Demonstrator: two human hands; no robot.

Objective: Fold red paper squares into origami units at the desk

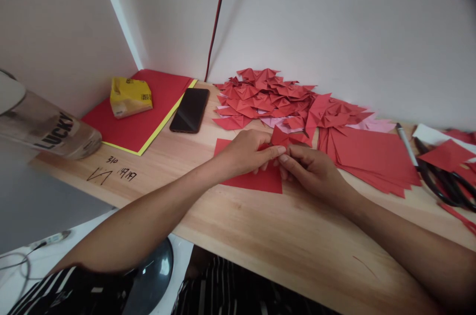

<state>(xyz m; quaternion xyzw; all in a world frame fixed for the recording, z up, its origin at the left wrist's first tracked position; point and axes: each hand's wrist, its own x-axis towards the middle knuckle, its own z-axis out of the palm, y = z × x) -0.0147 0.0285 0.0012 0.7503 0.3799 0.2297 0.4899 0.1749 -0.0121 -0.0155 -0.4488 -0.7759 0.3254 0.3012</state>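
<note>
My left hand and my right hand meet at the middle of the wooden desk. Both pinch a small folded red paper piece between their fingertips. Under them lies a flat red paper sheet. Behind the hands sits a big pile of folded red paper pieces, with a few pink ones among them. A stack of flat red sheets lies to the right of my right hand.
A black phone lies at the back left, next to red and yellow card sheets with a yellow tissue pack on top. A pen and black scissors are at the right. A bottle lies at the far left.
</note>
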